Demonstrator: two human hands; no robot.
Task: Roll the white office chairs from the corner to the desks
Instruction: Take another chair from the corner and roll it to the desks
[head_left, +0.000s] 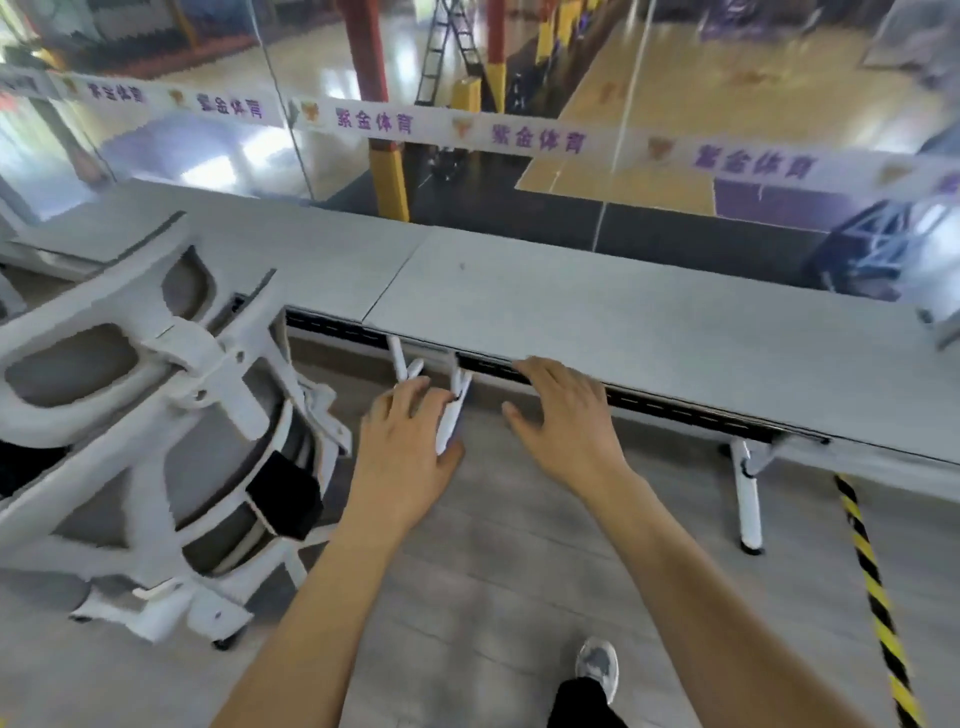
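The left hand (402, 447) and the right hand (563, 421) hover palm-down over the floor, fingers spread and relaxed, gripping nothing. The right hand's fingertips reach the near edge of the grey tabletop (597, 312) at twelve o'clock. A white office chair (156, 415), seen from behind, stands near the left hand at nine o'clock, untouched, beside the tabletop.

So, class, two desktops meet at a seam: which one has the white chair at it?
The left desktop: the white chair stands at its front edge; the right desktop has no chair before it.
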